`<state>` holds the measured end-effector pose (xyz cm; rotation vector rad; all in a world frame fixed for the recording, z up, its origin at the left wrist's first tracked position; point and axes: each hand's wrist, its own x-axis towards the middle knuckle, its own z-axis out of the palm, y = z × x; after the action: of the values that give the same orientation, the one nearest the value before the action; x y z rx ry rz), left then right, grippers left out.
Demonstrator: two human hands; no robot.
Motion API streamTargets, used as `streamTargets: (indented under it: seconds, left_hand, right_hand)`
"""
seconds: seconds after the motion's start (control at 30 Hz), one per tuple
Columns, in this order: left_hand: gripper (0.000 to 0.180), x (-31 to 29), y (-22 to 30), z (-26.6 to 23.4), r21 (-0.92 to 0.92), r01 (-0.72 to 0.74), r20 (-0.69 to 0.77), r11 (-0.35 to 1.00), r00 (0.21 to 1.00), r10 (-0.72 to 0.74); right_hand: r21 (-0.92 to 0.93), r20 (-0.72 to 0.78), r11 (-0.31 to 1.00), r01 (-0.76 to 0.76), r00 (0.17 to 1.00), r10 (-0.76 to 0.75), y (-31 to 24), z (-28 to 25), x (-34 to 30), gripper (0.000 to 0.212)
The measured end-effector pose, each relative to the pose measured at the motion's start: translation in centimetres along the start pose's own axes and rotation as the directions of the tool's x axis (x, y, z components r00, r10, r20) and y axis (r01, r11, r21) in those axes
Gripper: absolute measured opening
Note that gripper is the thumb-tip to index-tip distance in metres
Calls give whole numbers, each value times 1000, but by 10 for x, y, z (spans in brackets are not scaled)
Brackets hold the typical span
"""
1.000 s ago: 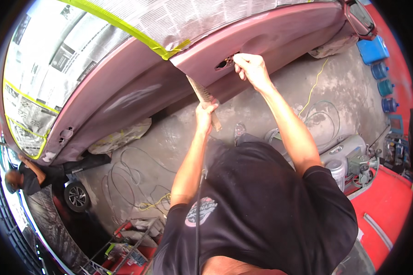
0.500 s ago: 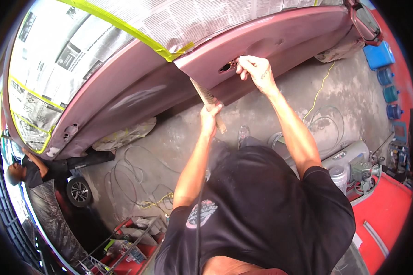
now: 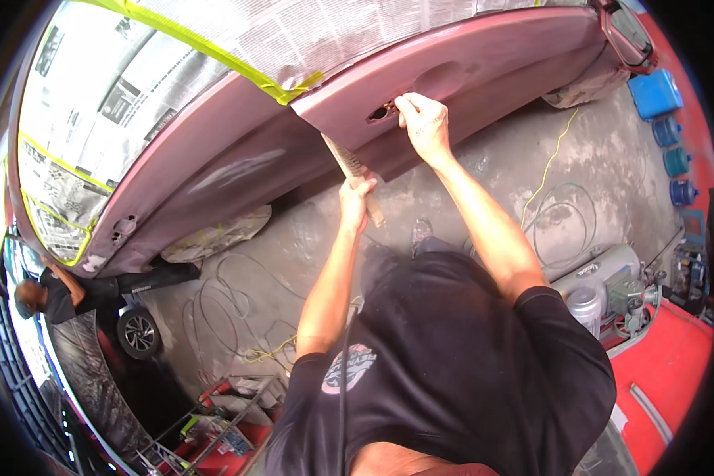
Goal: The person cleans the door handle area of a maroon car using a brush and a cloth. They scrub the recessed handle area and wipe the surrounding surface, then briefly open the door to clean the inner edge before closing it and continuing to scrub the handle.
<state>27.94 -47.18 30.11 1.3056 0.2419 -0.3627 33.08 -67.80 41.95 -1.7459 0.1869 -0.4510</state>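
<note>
Gripping a flat tan strip in the head view, the left hand has its fingers wrapped around it, the upper end by the edge of a pink car door. The right hand is curled, fingertips drawn together at the dark hole in that door; whether they pinch anything, I cannot tell. Newspaper and yellow tape lie above.

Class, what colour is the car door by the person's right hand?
The car door is dull pink, shown best in the head view.
</note>
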Motion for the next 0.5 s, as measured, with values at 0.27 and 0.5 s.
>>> streamTargets:
  seconds: [0.27,0.5]
  left_hand:
    - [65,7,-1,-1,3,-9,17,1000,1000,9]
    - [65,7,-2,-3,20,-5,26,1000,1000,4]
  right_hand:
    - [-70,234,997,24,972,-7,-3,-20,16,32]
    - [85,130,988,-129,985,117,0,-4,6,30]
